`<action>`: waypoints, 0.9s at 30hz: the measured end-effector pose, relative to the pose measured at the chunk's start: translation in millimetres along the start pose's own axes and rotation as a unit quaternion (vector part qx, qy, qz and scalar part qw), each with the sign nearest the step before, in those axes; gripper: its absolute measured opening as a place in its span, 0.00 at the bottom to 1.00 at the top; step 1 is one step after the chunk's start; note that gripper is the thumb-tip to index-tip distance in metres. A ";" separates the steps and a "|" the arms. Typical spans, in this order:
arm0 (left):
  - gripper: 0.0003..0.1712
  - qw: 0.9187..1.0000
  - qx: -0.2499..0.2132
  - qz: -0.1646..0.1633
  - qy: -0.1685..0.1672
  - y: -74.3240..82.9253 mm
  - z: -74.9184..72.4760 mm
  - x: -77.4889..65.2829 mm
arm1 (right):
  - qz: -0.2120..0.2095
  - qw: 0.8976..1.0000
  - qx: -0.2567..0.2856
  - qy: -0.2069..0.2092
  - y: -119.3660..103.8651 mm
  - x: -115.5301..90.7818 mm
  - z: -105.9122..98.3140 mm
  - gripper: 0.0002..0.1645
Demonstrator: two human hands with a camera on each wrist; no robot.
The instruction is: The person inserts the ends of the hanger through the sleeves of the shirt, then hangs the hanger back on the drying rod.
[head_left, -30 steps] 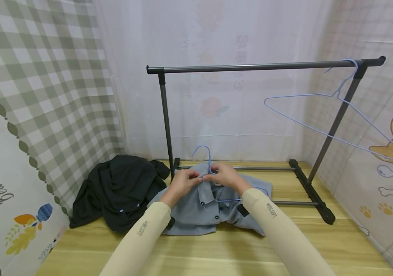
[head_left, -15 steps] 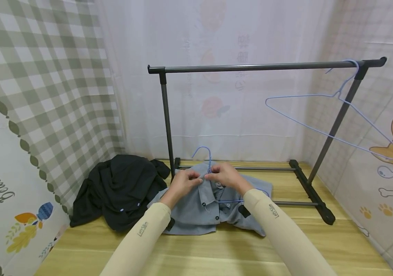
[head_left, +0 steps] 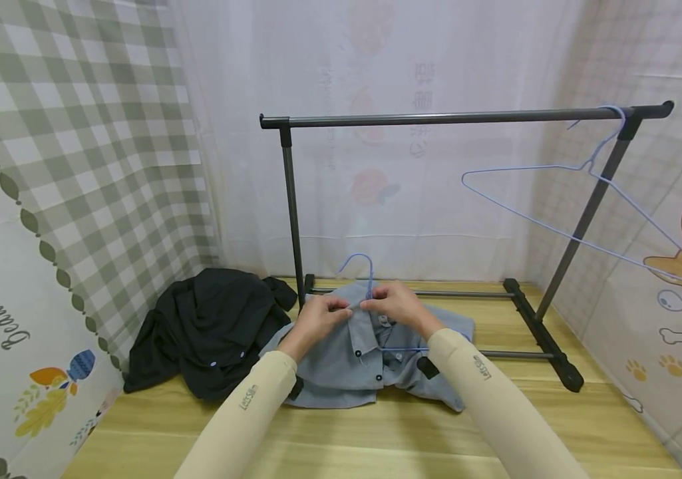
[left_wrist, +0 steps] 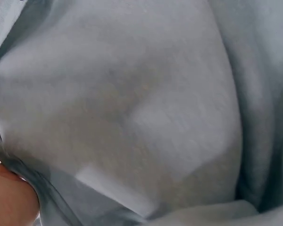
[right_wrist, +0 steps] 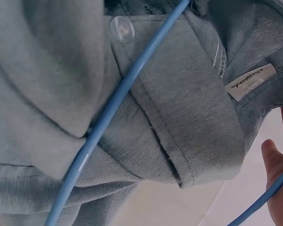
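Note:
A grey-blue button shirt (head_left: 335, 362) lies on the table in front of me, partly bunched. Thumb and fingers of my left hand (head_left: 319, 324) pinch its upper edge near the collar; fabric fills the left wrist view. Just to the right, my right hand (head_left: 402, 307) grips the neck of a blue wire hanger (head_left: 370, 267), its hook pointing up above the shirt. The hanger's lower bar (right_wrist: 114, 104) crosses the shirt front in the right wrist view. There I also see a clear button (right_wrist: 122, 29) and a white label (right_wrist: 250, 82). Both hands hide part of the collar.
A black garment (head_left: 209, 332) lies heaped to the left. Behind the shirt stands a dark metal rack (head_left: 436, 120), with a second blue hanger (head_left: 526, 167) on its right end. A checked curtain (head_left: 107, 153) borders the left side.
My right hand and the hanger have shifted slightly right, widening the small gap between the two hands' fingertips. The left hand stays almost in place. The head view has moved a little.

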State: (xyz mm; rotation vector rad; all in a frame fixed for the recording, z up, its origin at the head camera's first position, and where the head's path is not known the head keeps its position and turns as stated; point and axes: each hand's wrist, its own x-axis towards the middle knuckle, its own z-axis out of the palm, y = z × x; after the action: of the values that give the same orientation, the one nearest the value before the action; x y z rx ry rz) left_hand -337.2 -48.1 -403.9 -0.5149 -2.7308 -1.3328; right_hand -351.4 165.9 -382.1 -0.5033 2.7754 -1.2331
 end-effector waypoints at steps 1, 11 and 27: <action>0.10 1.000 -0.001 -0.001 0.001 -0.7 -0.8 -0.6 | 0.003 1.000 0.000 0.000 0.6 0.0 -0.4 0.24; 0.07 0.999 0.026 -0.016 0.014 -24.5 -15.9 -9.9 | 0.014 1.000 0.010 0.021 8.6 -2.1 -5.7 0.24; 0.12 0.998 -0.012 -0.058 0.005 -61.9 -35.8 -26.7 | 0.017 0.999 0.002 0.037 21.8 -7.5 -14.0 0.23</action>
State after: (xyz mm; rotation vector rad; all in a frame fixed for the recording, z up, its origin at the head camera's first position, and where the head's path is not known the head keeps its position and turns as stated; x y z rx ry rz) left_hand -335.2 -118.4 -433.6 -0.3543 -2.7800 -1.3900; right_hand -352.8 191.9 -389.1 -0.4182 2.8285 -1.2757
